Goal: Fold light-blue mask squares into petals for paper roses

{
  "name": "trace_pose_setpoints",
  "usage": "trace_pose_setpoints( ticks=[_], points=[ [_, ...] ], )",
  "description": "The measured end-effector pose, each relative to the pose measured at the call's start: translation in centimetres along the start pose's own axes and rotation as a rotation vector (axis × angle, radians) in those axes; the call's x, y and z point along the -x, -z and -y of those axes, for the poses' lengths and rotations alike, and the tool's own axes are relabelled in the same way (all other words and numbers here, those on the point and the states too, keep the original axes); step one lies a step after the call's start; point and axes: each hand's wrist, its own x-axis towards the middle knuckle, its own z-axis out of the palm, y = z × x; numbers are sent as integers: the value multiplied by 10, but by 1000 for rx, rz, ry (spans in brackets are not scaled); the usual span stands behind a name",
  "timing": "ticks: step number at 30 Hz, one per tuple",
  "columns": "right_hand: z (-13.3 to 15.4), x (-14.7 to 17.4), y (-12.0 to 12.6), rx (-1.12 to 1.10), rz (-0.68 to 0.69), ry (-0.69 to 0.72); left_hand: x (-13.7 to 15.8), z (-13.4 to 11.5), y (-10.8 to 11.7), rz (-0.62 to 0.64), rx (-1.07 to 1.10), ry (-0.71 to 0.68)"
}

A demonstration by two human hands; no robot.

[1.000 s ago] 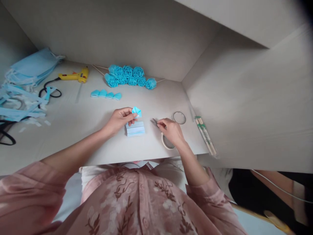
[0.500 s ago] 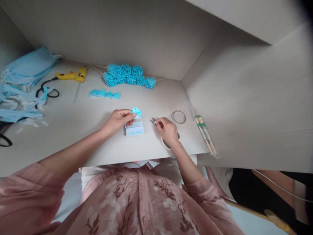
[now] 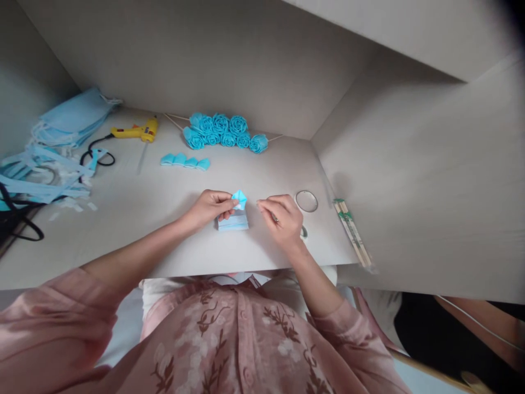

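Observation:
My left hand (image 3: 215, 204) pinches a small folded piece of blue mask fabric (image 3: 239, 198) between thumb and fingers, above the table. Just below it lies a flat pleated piece of light-blue mask fabric (image 3: 234, 223). To the right, my right hand (image 3: 285, 219) is closed, with its thumb and forefinger pinched together and pointing at the blue piece, a short gap away. What the right fingers hold is too small to make out; a small glint shows under them. A roll of tape (image 3: 304, 232) is mostly hidden behind the right hand.
Blue fabric roses (image 3: 220, 123) on sticks lie at the back, with a row of folded blue petals (image 3: 185, 162) before them. A yellow glue gun (image 3: 141, 131), stacked masks (image 3: 77, 117) and scraps (image 3: 53, 178) are left. A ring (image 3: 307, 201) and wooden sticks (image 3: 353, 232) lie right.
The pointed snips' blades that stuck out of my right hand no longer show, and its fingers now pinch forward. The view has shifted slightly; my left hand still holds the blue piece.

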Motion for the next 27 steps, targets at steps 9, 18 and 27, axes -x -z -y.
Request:
trace_pose_setpoints(
  ticks=[9, 18, 27],
  points=[
    [-2, -6, -18, 135, 35, 193, 0, -5, 0, 42, 23, 35],
    [-5, -2, -20, 174, 44, 227, 0, -2, 0, 79, 25, 21],
    [-2, -6, -18, 154, 196, 233, 1, -2, 0, 47, 94, 42]
  ],
)
